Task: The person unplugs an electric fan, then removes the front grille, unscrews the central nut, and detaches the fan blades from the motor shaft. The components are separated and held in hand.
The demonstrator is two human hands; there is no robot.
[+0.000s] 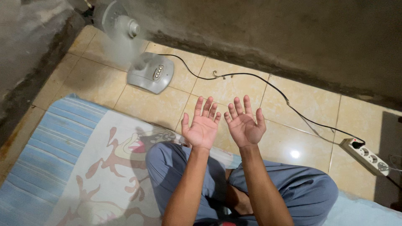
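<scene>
On a thin mattress point(63, 159) with blue stripes and a cartoon print, seen from the head camera, a person sits cross-legged in grey-blue trousers point(293, 188), knees spread over the mattress edge toward the tiled floor point(234, 90). Both arms reach forward over the lap: the left hand point(202, 125) and the right hand point(245, 123) are raised side by side, palms up and facing the camera, fingers spread wide and straight, holding nothing and touching nothing, the two just apart from each other. Nearest to them, beyond the fingertips, a black cable point(268, 86) runs across the tiles from the grey base of a standing fan point(150, 73) to a white power strip point(366, 155) at the right, probably so the fan can stand near the mattress and blow across it; its head is blurred, which suggests it is turning. The fan sits close to the rough concrete wall point(272, 29), well apart from both hands
</scene>
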